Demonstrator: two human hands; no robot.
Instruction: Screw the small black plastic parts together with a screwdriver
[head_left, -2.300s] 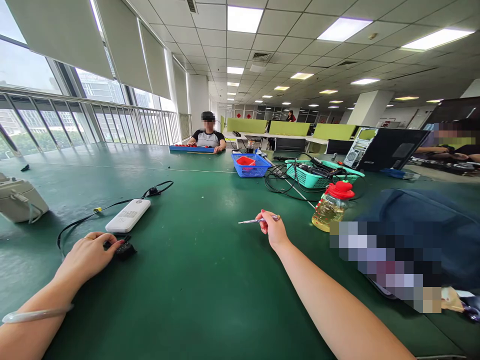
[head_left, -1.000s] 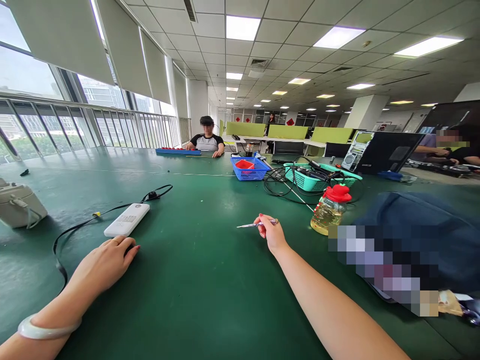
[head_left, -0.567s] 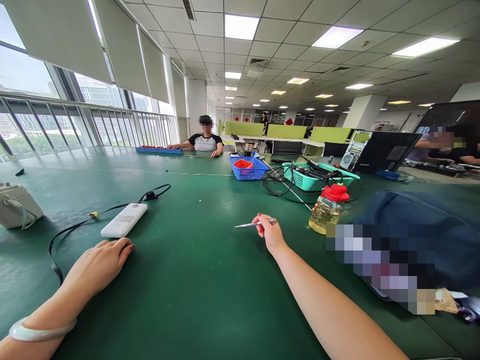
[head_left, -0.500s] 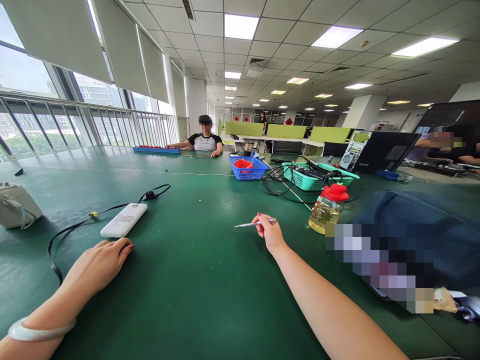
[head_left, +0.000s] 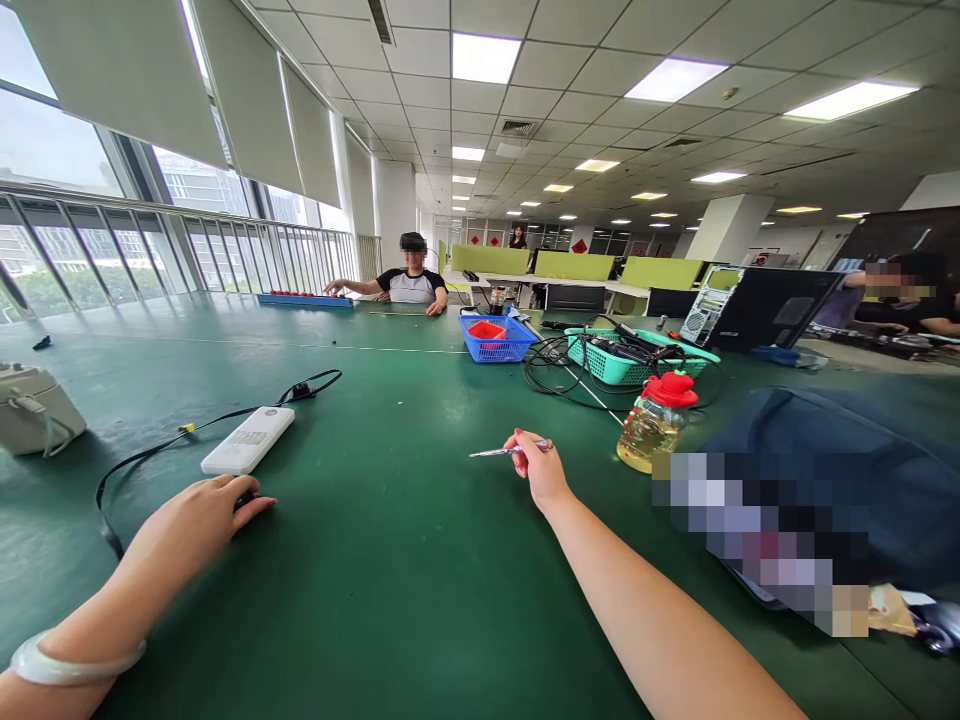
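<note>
My right hand (head_left: 538, 468) is closed in a pinch around a slim silver tool (head_left: 491, 453). Its narrow tip points left, just above the green tabletop, and its back end shows past my fingers; the exact kind is unclear. On the left, my left hand (head_left: 196, 520) rests low over the table with fingers curled and thumb out. A small black object (head_left: 246, 499) shows between its thumb and fingers, mostly covered. Just beyond that hand lies a white power bank (head_left: 249, 441), with a black cable (head_left: 142, 460) beside it.
A red-lidded bottle of yellowish drink (head_left: 654, 425) stands right of my right hand, near a dark blue bag (head_left: 847, 470). Farther back are a blue basket (head_left: 495, 350), a teal basket (head_left: 611, 368) and tangled cables. A white pouch (head_left: 37, 415) sits left. A person (head_left: 412, 280) sits opposite.
My left thumb has moved out from the fingers, and a small black object now shows under that hand. My right hand and its tool stay almost still.
</note>
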